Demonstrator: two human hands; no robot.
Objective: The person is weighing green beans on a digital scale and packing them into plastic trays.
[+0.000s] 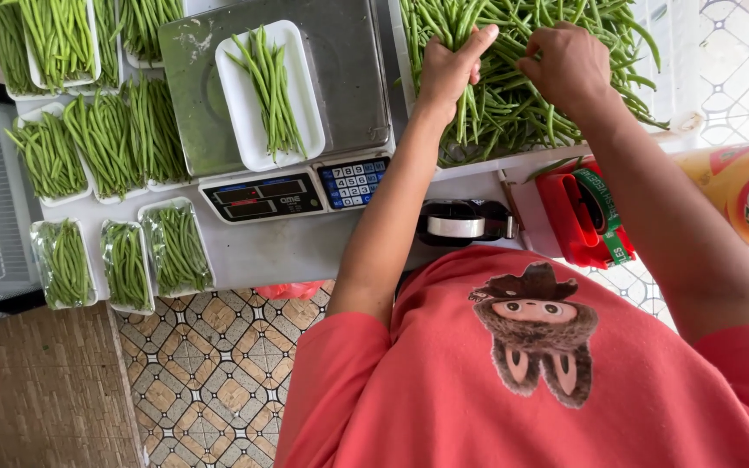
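While both hands work at the far right of the bench, entries run from largest item to smallest.

Loose heap of green beans: fills a white crate at the bench's back right corner; long, slim, fresh green pods, tangled and crossing in all directions.

Weighing scale: steel platform with display and keypad in front, just left of the heap. It carries a white foam tray with a modest bunch of beans laid lengthwise.

Filled trays: rows of bean trays left of the scale; three film-wrapped ones nearest the bench edge.

Red tape dispenser: at the front edge, under the right arm.

Left hand: closed around a small bunch of pods, lifted partly out of the heap.

Right hand: fingers curled down, pinching into the pods beside the left.

Handling judgement: gather pods lying the same way, ease them free of the tangle without snapping, and keep the bunch even-ended so it lies flat like those already trayed.
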